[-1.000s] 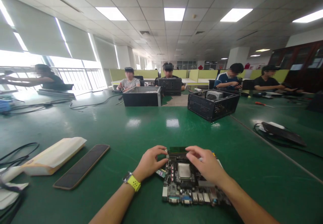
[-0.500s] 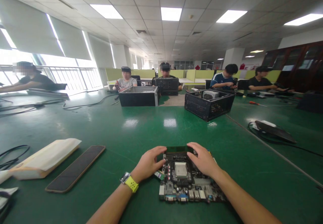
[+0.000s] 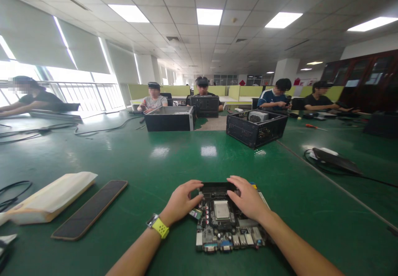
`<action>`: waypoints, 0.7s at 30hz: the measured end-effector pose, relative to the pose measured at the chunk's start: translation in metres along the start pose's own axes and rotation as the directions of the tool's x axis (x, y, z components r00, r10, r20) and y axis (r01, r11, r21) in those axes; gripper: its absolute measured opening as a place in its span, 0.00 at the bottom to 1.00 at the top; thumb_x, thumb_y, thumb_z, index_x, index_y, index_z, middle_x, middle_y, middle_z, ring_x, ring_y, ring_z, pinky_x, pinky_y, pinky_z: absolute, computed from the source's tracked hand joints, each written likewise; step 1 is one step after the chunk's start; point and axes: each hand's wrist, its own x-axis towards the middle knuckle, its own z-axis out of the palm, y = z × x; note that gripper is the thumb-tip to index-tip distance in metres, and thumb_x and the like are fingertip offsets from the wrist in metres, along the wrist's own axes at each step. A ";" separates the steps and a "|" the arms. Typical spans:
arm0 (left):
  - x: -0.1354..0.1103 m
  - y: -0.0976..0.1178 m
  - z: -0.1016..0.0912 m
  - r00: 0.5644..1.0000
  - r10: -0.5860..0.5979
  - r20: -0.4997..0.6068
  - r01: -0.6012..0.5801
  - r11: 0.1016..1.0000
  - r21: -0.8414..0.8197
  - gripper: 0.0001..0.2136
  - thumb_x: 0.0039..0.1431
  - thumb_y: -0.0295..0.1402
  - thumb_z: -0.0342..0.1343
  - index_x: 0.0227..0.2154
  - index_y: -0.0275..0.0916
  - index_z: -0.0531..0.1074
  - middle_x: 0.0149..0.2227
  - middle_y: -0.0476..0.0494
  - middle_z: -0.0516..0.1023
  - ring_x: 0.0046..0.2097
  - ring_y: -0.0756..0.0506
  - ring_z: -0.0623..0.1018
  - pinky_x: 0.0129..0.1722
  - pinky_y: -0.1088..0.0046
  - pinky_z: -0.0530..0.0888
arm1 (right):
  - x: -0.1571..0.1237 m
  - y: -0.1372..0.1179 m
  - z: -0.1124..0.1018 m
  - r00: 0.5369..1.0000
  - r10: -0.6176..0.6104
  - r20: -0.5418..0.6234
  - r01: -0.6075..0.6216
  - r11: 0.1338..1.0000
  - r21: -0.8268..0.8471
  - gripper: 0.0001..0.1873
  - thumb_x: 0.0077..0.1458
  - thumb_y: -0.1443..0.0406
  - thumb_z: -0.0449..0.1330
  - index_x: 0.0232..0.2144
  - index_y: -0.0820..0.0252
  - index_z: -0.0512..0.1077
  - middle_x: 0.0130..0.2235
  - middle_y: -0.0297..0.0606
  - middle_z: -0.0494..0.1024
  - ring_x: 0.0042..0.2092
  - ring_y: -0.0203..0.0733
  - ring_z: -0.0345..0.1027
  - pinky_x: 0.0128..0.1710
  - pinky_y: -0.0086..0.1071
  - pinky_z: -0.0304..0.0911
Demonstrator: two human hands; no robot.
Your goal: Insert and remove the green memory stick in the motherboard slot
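Motherboard (image 3: 230, 228) flat on green bench (image 3: 149, 155), directly in front of wearer; ports along near edge, square silver chip (image 3: 222, 210) mid-board. Both forearms angle inward from the near side. Left hand (image 3: 182, 199), palm inward, at the board's far-left corner; right hand (image 3: 247, 199) arched over its far-right part. On each, thumb and fingers are curved and spread apart, tips near opposite ends of a dark strip (image 3: 215, 187) along the far edge. Cannot tell whether either pinches it. Yellow-strapped watch (image 3: 159, 225) on left wrist.
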 end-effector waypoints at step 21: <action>0.004 0.002 -0.008 0.997 0.001 -0.081 -0.003 1.000 -0.026 0.09 0.59 0.34 0.52 0.35 0.40 0.76 0.36 0.47 0.79 0.30 0.50 0.74 0.29 0.78 0.69 | -0.038 -0.080 0.003 0.871 -0.328 0.366 0.406 0.899 -0.162 0.24 0.52 0.46 0.54 0.45 0.53 0.68 0.40 0.38 0.77 0.43 0.48 0.67 0.48 0.43 0.54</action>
